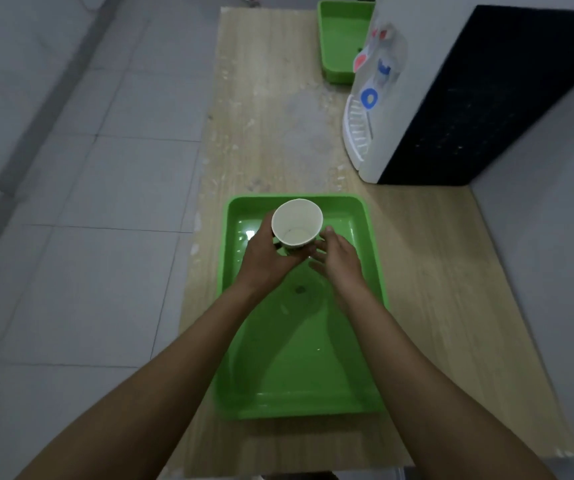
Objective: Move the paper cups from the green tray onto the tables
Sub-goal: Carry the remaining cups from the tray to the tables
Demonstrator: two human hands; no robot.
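A white paper cup is held upright over the far half of the green tray, which lies on a light wooden table. My left hand wraps around the cup's left side and base. My right hand is at the cup's right side, fingers spread, its fingertips touching or very near the cup wall. The cup's inside looks empty. I see no other cups in the tray.
A white water dispenser with a black side panel stands at the back right of the table. A second green tray lies at the far end. Grey tiled floor runs along the table's left edge.
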